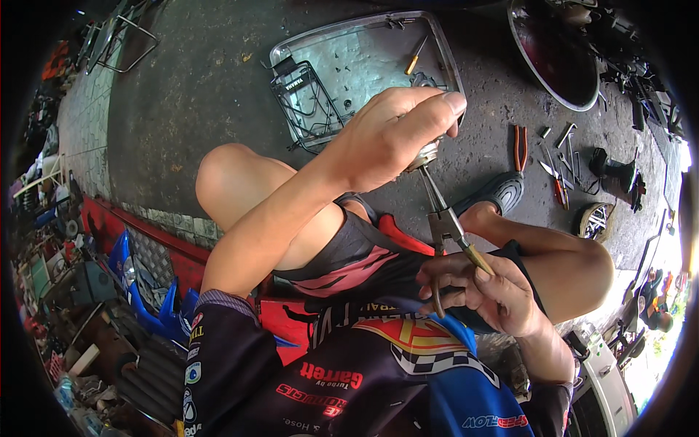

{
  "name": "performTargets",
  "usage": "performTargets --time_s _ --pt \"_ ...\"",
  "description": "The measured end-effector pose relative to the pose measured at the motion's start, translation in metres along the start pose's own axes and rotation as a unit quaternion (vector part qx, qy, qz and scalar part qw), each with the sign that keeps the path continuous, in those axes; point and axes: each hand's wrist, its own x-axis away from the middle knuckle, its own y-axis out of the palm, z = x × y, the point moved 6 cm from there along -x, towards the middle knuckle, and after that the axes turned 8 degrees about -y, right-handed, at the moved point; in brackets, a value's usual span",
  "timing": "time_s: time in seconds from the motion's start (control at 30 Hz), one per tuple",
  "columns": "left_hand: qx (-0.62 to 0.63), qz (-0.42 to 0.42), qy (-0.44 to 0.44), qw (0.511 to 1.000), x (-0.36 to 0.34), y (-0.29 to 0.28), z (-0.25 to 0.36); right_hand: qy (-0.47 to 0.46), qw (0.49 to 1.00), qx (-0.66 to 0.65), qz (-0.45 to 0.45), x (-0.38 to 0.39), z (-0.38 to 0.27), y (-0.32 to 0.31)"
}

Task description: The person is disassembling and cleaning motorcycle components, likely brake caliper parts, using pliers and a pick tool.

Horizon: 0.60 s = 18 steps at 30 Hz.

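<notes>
My left hand (408, 131) is closed around a small round metal part (424, 155), held up in front of me. Its fingers and thumb cover most of the part, so its exact kind is hidden. My right hand (499, 291) grips a pair of long-nose pliers (445, 224) lower down, with fingers among the worn, brownish handles. The slim jaws point up and away from me. Their tips meet the underside of the metal part, though I cannot tell whether they pinch it or reach inside.
Beyond my left hand lies a metal tray (453, 54) with a yellow-handled screwdriver (416, 56), a black rack (297, 89) and small hardware. Red-handled pliers (520, 148) and several tools lie on the right floor. A large round basin (518, 45) stands far right; blue panels (138, 291) are left.
</notes>
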Motion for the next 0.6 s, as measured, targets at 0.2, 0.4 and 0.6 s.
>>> performTargets --time_s 0.2,0.4,0.6 --pt "-0.02 -0.014 0.004 1.0 0.0067 0.0013 0.0064 0.022 0.998 0.059 0.008 0.0027 -0.0022 0.0043" --pt "-0.034 0.008 0.033 0.999 0.01 0.0034 0.0111 0.008 0.998 0.058 0.036 -0.0017 -0.0028 0.0069" --pt "-0.012 0.044 0.066 0.997 0.0103 0.003 0.0112 0.031 0.991 0.11 0.071 -0.005 -0.002 0.0053"
